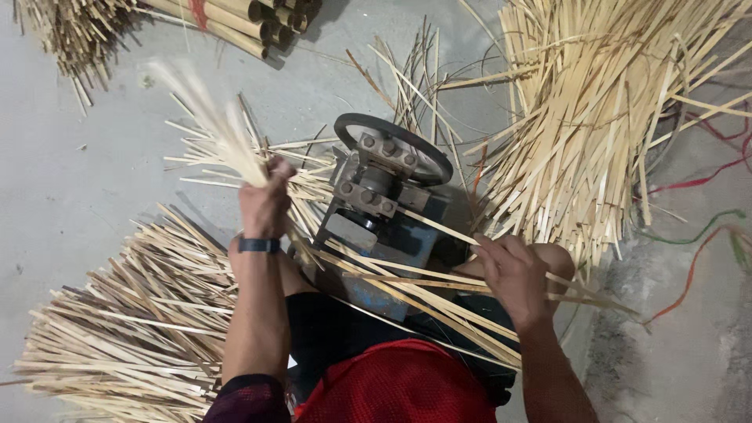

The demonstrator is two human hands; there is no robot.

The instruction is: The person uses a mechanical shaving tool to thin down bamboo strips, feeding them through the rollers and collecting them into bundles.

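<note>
Grey concrete floor is lying buried in bamboo slivers. His left hand (265,205) is fisting a blurred bundle of strips (215,117) aloft; his right hand (513,276) is pinching strips (407,286) beside the splitting machine (384,196). Fingers risk being drawn toward its rollers or catching splinters.

We look straight down from a single head-worn camera, close above our own lap and forearms, onto a small blue machine (384,211) on the grey concrete floor (78,180); the view faces forward and down, taking in heaps of split bamboo strips (580,117) on both sides
</note>
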